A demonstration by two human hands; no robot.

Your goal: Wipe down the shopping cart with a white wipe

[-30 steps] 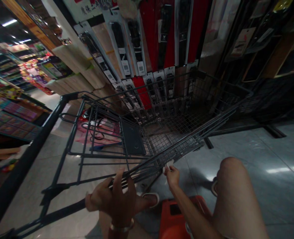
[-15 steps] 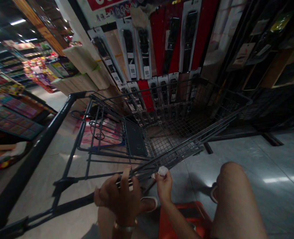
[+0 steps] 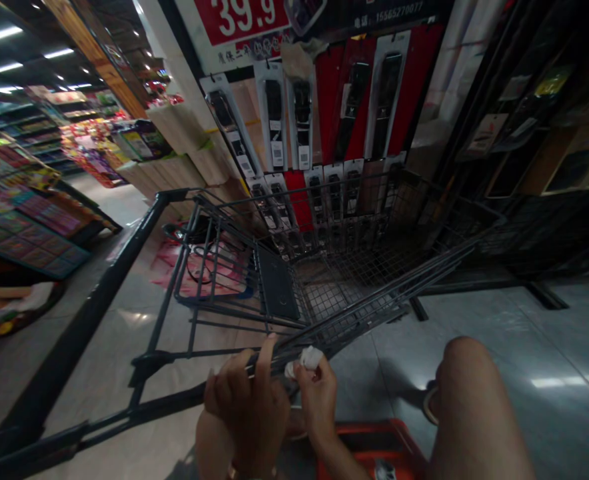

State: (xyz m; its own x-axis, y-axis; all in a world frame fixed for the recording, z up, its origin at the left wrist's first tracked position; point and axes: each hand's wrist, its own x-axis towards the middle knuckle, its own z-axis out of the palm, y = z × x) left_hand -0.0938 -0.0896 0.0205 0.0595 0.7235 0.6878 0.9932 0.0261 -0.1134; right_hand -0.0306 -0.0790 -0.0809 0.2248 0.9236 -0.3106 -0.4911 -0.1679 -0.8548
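Observation:
A dark grey wire shopping cart (image 3: 278,285) stands tilted across the view. My left hand (image 3: 248,407) is at the cart's near lower rail (image 3: 172,402), fingers bent over it and one fingertip pointing up. Part of its grip is hidden behind the back of the hand. Between the closed fingers of my right hand (image 3: 319,397) is a crumpled white wipe or tissue (image 3: 311,358), beside my left hand and against the near side of the cart. What the wipe is made of cannot be made out.
An orange-red basket or crate (image 3: 399,437) sits on the floor between my legs. Packaged belts (image 3: 302,123) hang on a rack behind the cart. A pink box (image 3: 214,270) shows through the cart's wires. Shop shelves (image 3: 29,213) stand at the left.
My right hand with the white wipe has moved left and slightly down, closer to my left hand. The view has shifted, so the cart and rack appear further right.

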